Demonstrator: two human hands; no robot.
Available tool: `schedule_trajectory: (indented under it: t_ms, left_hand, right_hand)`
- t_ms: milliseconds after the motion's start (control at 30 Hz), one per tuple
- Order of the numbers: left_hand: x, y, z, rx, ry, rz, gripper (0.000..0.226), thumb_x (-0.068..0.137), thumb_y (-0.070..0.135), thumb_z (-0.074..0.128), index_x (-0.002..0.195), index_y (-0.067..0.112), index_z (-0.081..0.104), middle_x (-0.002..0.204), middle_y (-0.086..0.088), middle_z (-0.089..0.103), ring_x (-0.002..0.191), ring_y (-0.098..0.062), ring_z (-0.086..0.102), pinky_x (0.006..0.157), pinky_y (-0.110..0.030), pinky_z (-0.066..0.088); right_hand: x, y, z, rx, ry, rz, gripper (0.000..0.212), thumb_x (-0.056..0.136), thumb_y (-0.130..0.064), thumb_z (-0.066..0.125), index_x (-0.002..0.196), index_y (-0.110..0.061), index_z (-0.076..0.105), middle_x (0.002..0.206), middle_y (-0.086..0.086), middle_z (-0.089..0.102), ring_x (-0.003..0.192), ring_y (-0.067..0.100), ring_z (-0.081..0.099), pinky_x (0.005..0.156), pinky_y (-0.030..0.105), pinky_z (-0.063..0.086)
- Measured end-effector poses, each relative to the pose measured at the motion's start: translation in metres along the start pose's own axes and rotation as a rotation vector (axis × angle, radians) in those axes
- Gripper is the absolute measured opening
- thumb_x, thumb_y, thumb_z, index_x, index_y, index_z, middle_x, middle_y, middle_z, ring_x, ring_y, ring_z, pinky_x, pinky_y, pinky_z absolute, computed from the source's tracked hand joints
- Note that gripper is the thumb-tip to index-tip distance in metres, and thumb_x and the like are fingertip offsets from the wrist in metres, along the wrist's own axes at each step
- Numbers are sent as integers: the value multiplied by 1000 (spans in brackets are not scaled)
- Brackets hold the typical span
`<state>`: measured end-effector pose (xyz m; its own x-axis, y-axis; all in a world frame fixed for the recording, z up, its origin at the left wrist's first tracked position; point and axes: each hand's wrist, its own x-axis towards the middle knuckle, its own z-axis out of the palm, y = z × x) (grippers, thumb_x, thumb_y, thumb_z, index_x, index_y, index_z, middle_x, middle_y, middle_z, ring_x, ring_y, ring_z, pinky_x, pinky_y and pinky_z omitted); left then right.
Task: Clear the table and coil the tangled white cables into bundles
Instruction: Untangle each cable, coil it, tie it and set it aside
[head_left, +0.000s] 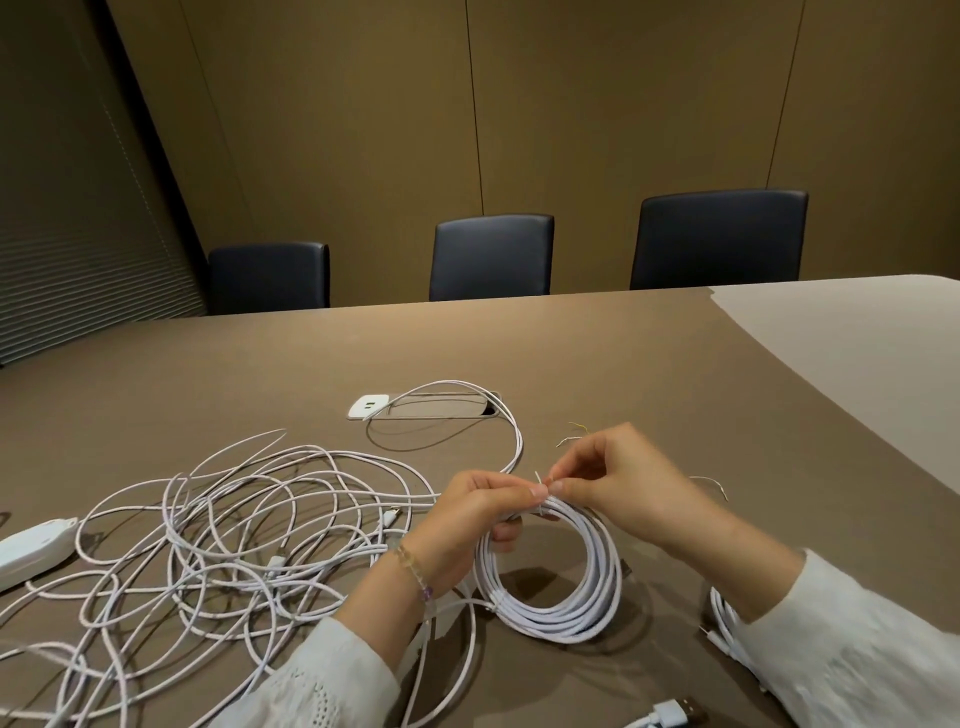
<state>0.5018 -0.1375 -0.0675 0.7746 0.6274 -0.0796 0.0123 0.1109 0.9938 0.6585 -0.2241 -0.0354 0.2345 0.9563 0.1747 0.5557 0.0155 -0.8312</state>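
Table brown, three dark chairs behind, left hand and right hand pinching coiled cable

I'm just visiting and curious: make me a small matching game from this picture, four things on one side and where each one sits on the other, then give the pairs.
Things:
1. coiled cable bundle
2. tangled cables
3. white power box
4. chairs

Places:
A. at the far left edge of the table
B. behind the far side of the table
C. spread loose on the table, left of the hands
D. held up between the left hand and the right hand

Pairs: 1-D, 2-C, 3-A, 4-B
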Motion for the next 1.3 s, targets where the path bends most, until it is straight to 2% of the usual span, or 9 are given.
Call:
schedule_trajectory:
  t_ms: [200, 300, 400, 500, 733, 867, 1000, 1133, 1300]
  left_hand:
    - [0, -4, -3, -46, 5, 37, 15, 79, 17, 73, 79, 2, 71, 59, -1, 40, 48, -10, 32, 47, -20, 26]
    - [0, -4, -5, -78, -33, 34, 17, 81, 22, 69, 69, 9, 68, 59, 0, 35, 48, -9, 28, 48, -21, 21]
    - [0, -3, -7, -121, -112, -5, 22, 85, 26, 66, 77, 5, 64, 66, -5, 47, 46, -6, 26, 46, -17, 22]
    - [-1, -4, -11, -207, -217, -72, 33, 82, 28, 75, 87, -3, 66, 77, -13, 67, 42, -1, 26, 42, -11, 27]
    - [-6, -1, -15, -219, -348, -127, 34, 67, 32, 88, 81, 4, 74, 77, -11, 69, 39, 1, 30, 39, -9, 30]
    - [-9, 8, -7, -67, -238, -96, 14, 71, 18, 82, 74, 6, 75, 63, -5, 63, 41, -2, 27, 42, -13, 24]
    - [-14, 20, 12, 262, -27, 29, 15, 78, 3, 76, 89, -5, 71, 56, 5, 56, 45, -4, 33, 46, -16, 26]
    - [-10, 23, 30, 723, 229, 365, 14, 77, 15, 81, 90, 13, 78, 69, 7, 71, 60, 7, 54, 58, -14, 40]
    - [-8, 12, 47, 1185, 540, 834, 25, 81, 27, 59, 101, 15, 68, 74, -5, 71, 62, -24, 65, 51, -28, 47]
  right_hand:
    - [-3, -5, -1, -184, 1, -184, 18, 80, -15, 75, 70, -30, 72, 67, -11, 70, 68, 2, 65, 65, 14, 48]
    - [-4, -5, -6, -212, -6, -302, 10, 81, -13, 74, 79, -23, 76, 71, -13, 70, 71, 2, 65, 66, 16, 48]
    - [-3, -4, -9, -226, -21, -451, 8, 79, -8, 74, 82, -15, 76, 85, -9, 69, 76, 6, 63, 71, 24, 51]
    - [-3, -6, -11, -241, -74, -550, 3, 81, -10, 73, 82, -13, 74, 96, -5, 69, 83, 2, 61, 76, 22, 49]
    - [-4, -10, -12, -224, -160, -506, 3, 81, -12, 74, 82, -15, 74, 72, -23, 63, 73, -6, 60, 71, 6, 40]
    - [-6, -14, -16, -293, -171, -482, 5, 82, -14, 72, 83, -19, 74, 73, -22, 62, 72, -4, 59, 68, 9, 42]
    - [-9, -18, -17, -400, -147, -420, 10, 83, -14, 69, 83, -23, 73, 73, -15, 62, 70, -3, 56, 65, 12, 40]
    - [-12, -26, -20, -446, 42, -285, 14, 80, -14, 65, 79, -25, 74, 69, -9, 67, 68, 4, 60, 62, 16, 43]
    - [-9, -24, -18, -228, 196, -54, 11, 76, -11, 68, 70, -17, 75, 60, 0, 68, 57, 8, 59, 56, 21, 43]
